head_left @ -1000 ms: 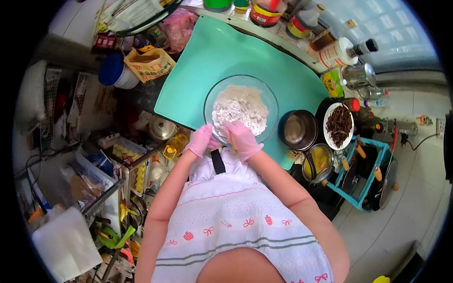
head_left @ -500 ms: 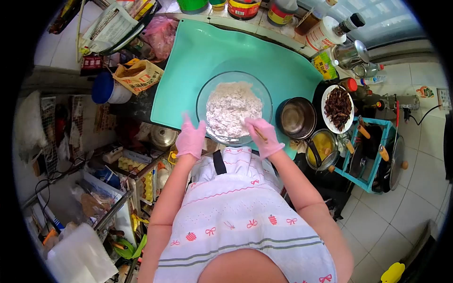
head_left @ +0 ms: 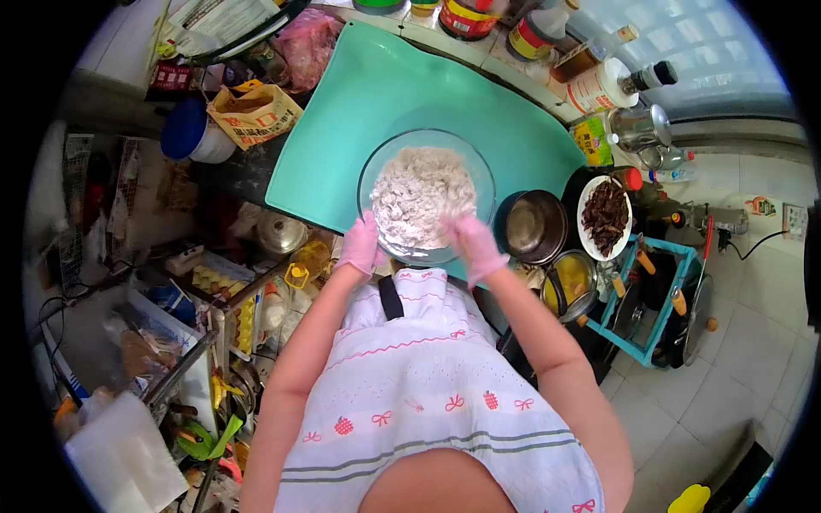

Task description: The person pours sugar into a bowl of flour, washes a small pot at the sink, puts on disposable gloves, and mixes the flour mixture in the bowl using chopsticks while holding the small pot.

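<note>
A clear glass bowl [head_left: 484,164] with a white, lumpy floury mixture [head_left: 423,192] in it sits on the green mat [head_left: 321,162]. My left hand [head_left: 361,245], in a pink glove, holds the bowl's near left rim. At the bowl's near right side is my right hand [head_left: 475,248], also gloved in pink and blurred by motion. Its fingers are closed at the edge of the mixture; the thin wooden stick seen in them half a second ago is lost in the blur.
Right of the bowl stand a dark pot [head_left: 532,227], a pan with yellow liquid [head_left: 571,285] and a white plate of dark food [head_left: 584,224]. Bottles [head_left: 599,88] line the back ledge. A paper bag [head_left: 254,120] lies left of the mat.
My left hand, spread apart from the bowl half a second ago, has closed at its rim. My right hand has shifted slightly at the bowl's near right edge. The camera view has shifted slightly.
</note>
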Available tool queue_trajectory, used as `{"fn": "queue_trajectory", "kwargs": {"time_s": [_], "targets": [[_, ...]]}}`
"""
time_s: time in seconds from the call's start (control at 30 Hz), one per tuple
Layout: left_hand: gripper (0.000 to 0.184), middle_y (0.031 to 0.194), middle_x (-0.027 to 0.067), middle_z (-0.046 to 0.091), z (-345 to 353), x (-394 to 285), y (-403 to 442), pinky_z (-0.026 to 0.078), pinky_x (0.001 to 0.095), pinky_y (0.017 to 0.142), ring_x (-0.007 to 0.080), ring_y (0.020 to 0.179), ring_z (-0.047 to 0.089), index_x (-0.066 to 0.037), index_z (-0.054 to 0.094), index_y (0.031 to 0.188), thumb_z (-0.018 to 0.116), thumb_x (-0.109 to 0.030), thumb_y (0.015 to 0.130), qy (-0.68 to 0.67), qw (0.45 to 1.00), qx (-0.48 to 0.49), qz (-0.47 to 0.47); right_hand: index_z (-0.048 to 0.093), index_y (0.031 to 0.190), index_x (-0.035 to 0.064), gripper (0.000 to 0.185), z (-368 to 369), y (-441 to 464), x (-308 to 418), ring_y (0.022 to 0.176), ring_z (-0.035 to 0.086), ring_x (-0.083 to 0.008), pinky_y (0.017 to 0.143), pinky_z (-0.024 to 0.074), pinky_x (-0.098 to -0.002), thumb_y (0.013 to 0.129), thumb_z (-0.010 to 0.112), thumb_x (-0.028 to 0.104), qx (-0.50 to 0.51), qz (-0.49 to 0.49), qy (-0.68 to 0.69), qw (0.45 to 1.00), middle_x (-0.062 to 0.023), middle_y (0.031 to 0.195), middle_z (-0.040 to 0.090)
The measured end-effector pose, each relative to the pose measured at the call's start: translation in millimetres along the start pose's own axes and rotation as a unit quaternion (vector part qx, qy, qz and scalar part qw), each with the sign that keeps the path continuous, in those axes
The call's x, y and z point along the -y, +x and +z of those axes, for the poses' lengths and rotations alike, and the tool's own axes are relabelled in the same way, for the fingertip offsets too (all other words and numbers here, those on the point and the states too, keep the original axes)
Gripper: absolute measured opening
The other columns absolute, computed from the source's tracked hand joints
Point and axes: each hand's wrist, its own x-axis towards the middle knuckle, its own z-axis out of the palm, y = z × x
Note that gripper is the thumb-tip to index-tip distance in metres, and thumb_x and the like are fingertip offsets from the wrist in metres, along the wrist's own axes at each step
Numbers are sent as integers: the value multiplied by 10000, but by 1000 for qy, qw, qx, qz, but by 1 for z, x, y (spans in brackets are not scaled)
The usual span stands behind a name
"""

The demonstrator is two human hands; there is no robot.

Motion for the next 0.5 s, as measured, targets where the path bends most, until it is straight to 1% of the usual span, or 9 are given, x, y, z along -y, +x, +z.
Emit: {"fn": "queue_trajectory", "kwargs": {"time_s": [0.03,0.07,0.17,0.23,0.3,0.37,0.43,0.47,0.5], "targets": [[551,666,170,618,8,29,20,513,377,484,272,502,625,26,526,949,286,-469,984,30,999,-9,16,672,952,79,131,10,-11,8,768,609,-320,681,492,-431,851,607,133,22,6,-4,1000,-164,763,590],[549,663,164,618,12,45,32,509,371,475,266,498,623,25,522,953,290,-471,985,61,997,-19,31,684,956,86,137,10,-13,30,744,608,-316,683,495,-432,851,623,148,-54,-7,147,988,-168,788,611],[564,660,148,612,4,24,16,493,357,449,239,478,609,17,525,940,290,-494,985,4,1000,17,-3,689,997,96,167,34,14,56,742,603,-320,687,496,-413,853,619,145,-64,-28,273,959,-176,840,635],[577,664,143,611,3,23,14,484,352,440,230,468,600,15,526,940,289,-508,984,-15,1000,23,-6,686,1009,94,177,35,43,42,762,602,-319,698,495,-398,852,615,132,-25,-67,220,973,-174,858,640],[583,666,138,608,1,16,7,477,347,432,220,457,591,14,527,938,291,-516,984,-59,997,34,-28,681,1017,93,184,26,62,30,778,601,-321,704,494,-389,847,614,121,5,10,243,970,-170,863,641],[582,667,132,605,-4,-5,-8,471,341,426,211,446,581,14,528,934,296,-517,984,-128,988,50,-65,673,1020,91,189,-13,67,29,792,600,-325,706,491,-387,841,616,110,25,200,329,923,-165,854,637],[575,672,143,610,-4,-4,-5,477,352,435,224,440,583,17,534,938,293,-503,988,-71,995,38,-55,667,1023,89,190,-3,30,7,788,602,-319,704,491,-388,844,608,107,6,63,99,993,-158,845,634],[573,674,155,612,-5,-4,-5,483,364,443,235,441,586,19,533,945,294,-499,989,-57,996,42,-58,665,1025,88,190,3,9,3,786,603,-316,703,491,-388,846,604,106,-3,-8,-21,1000,-155,841,632],[571,676,166,613,-6,-4,-4,489,375,451,245,442,588,22,533,952,294,-495,989,-45,996,46,-60,663,1025,87,187,7,-3,12,783,604,-313,700,491,-389,851,598,106,-11,-4,37,999,-152,835,631]]}}
